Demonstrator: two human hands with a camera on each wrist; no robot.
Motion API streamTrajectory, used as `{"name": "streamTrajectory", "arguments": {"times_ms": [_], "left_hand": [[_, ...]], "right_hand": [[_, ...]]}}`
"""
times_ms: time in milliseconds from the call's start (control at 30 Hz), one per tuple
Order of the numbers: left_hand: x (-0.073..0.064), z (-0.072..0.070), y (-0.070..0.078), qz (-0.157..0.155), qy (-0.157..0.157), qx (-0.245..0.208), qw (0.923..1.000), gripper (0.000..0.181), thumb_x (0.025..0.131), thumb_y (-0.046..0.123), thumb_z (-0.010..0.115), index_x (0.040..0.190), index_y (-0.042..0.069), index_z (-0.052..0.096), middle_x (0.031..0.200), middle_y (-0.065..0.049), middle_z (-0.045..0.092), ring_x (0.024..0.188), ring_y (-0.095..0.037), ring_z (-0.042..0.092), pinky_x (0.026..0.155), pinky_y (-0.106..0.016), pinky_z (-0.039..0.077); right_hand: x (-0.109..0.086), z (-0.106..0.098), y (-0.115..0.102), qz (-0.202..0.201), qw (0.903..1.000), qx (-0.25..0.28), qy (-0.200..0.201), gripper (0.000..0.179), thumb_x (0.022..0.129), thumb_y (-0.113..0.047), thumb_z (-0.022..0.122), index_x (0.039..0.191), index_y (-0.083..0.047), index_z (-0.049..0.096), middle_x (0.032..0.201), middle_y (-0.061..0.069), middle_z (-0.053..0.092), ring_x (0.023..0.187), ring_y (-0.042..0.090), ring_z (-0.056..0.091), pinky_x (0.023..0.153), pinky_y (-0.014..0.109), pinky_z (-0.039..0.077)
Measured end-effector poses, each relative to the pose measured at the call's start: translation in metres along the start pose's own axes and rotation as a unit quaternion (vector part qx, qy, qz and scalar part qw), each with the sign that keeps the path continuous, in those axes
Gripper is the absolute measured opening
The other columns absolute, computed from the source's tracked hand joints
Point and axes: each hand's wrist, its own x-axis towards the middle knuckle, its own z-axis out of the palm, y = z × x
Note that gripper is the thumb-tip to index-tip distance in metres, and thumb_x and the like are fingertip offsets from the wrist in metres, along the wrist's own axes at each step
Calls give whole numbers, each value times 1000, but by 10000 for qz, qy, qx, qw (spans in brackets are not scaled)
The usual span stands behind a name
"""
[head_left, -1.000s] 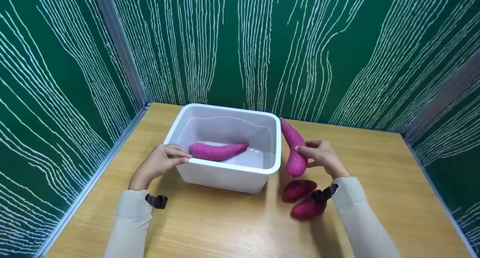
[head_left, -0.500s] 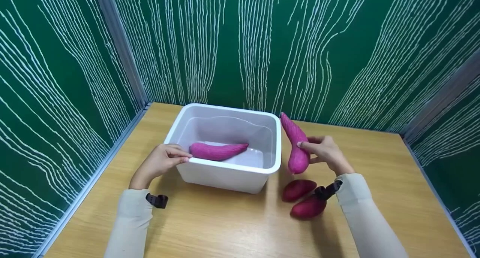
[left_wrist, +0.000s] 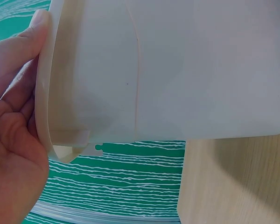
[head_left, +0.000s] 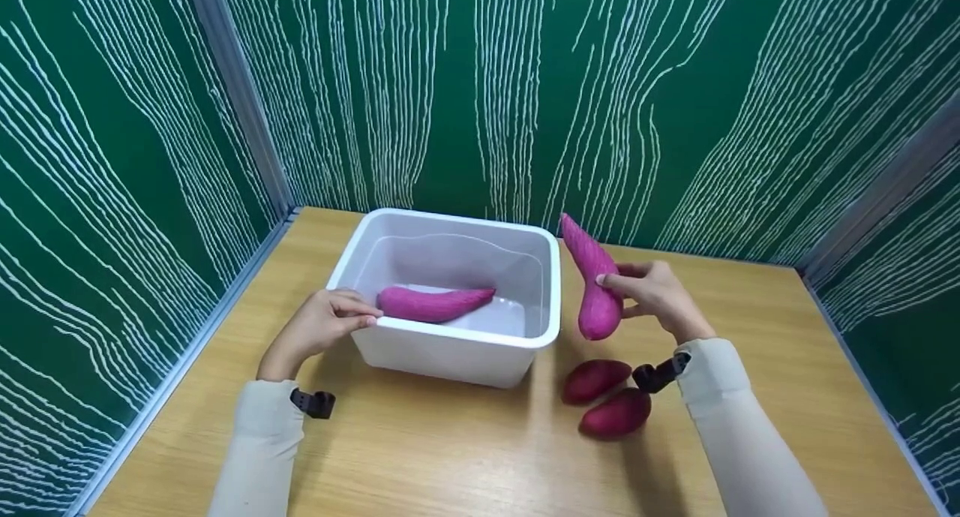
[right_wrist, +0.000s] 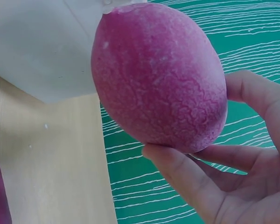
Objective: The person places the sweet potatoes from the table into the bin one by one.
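A: In the head view, how far along were you?

B: 1 pink root (head_left: 435, 305) lay inside the white tub (head_left: 442, 358). Your right hand (head_left: 660, 298) held a 2nd pink root (head_left: 597, 313) beside it; 2 red roots (head_left: 615, 415) sat on the tabletop (head_left: 450, 449). So 1 seemed in, 3 left outside.

A: Left wrist view?

B: Your left hand (left_wrist: 16, 126) had its fingers pinching the tub's rim.

A: Right wrist?

B: Your fingers pinched the 2nd pink root.

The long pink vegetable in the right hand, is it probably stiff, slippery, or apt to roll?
The pink vegetable is probably stiff: the right hand pinches it near its middle, and neither end droops. Its rounded sides suggest it might roll, though the curved, tapering shape may limit this. The wrinkled skin may offer some grip.
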Motion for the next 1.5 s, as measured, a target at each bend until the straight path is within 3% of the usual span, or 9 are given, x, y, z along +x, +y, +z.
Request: {"name": "streamTrajectory", "arguments": {"times_ms": [333,633,967,1233,1500], "left_hand": [[1,1,-2,83,34,-45,9999,15,83,12,74,97,7,77,104,-12,71,102,-26,59,78,-17,49],[0,2,-2,141,37,36,9999,15,84,12,73,97,7,78,104,-12,71,102,-26,59,84,-27,52],[0,1,0,-52,-10,7,10000,16,85,13,73,99,8,77,107,-11,70,104,-26,59,89,-37,54],[-1,1,-1,282,32,-163,9995,15,83,9,74,97,4,77,101,-12,71,99,-24,59,77,-17,50],[-1,2,-2,249,54,-172,9995,14,83,9,73,96,5,77,102,-13,71,101,-25,60,77,-14,48]], "right_hand": [[1,-2,-12,-35,10000,27,39,72,88,-36,69,141,3,41,131,24,53,105,26,57,79,35,58],[0,-4,-22,-154,9998,-96,28,72,87,-39,70,141,1,44,129,23,54,108,30,56,79,36,58],[-1,-5,-35,-147,9997,-201,-7,73,87,-39,70,142,1,42,129,22,54,110,31,55,80,36,57],[1,-2,-45,-326,9993,-189,-43,70,86,-38,71,140,-1,46,126,21,57,108,29,57,79,36,58],[2,3,-55,-394,9987,-303,-73,72,84,-41,72,140,-3,47,128,19,57,108,30,59,79,37,58]]}}
